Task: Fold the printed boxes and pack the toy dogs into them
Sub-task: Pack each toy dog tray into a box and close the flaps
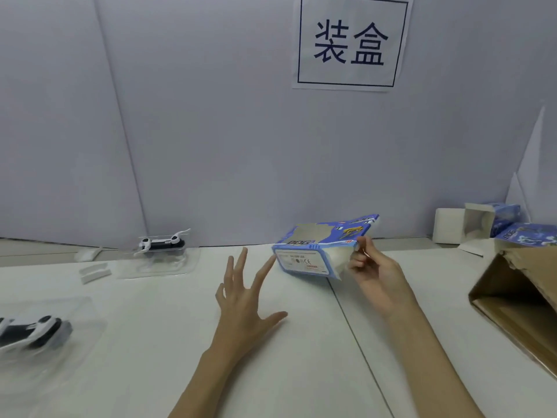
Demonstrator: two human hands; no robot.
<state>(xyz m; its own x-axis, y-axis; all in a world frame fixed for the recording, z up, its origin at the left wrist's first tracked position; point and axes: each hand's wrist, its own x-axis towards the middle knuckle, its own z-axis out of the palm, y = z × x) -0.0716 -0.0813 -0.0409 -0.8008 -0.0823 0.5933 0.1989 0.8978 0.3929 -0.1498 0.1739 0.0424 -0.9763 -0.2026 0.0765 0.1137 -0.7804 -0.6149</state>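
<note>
My right hand (372, 267) pinches the right end of a blue printed box (313, 251) and holds it above the white table, its flaps loose. My left hand (244, 294) hovers just left of the box with fingers spread, the fingertips close to its left edge. A black and white toy dog (161, 243) lies in a clear plastic tray at the back left. A second toy dog (30, 330) lies in its tray at the left edge of the table.
An open brown carton (518, 300) stands at the right. Behind it are more blue printed boxes (524, 233) and an open white box (461, 224). A small white plastic piece (95, 272) lies left of the far dog. A partition wall with a paper sign (351, 42) backs the table.
</note>
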